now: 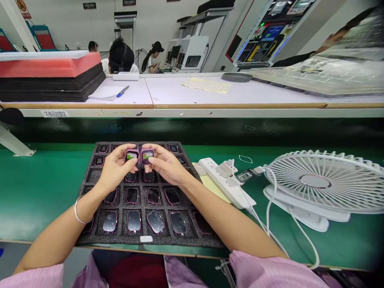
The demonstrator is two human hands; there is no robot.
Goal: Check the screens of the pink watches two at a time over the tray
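Over the far half of a black foam tray [117, 238], my two hands each grip a small smartwatch without a strap. My left hand [115, 168] is closed on a purple-framed smartwatch [131, 155] with a lit screen showing green. Close beside it, my right hand [168, 164] pinches a second purple-framed smartwatch [147, 155], its screen lit as well. Several more smartwatches lie in the tray's square pockets, such as one with a dark screen [134, 221] in the near row. My hands and forearms cover part of the tray.
To the right lie a white power strip [222, 182] with plugs and cables, and a white fan [318, 182]. A lamp stand [16, 142] is at left. On the shelf behind sit stacked foam sheets [45, 80], a blue pen [123, 91] and plastic trays [330, 76]. People work beyond.
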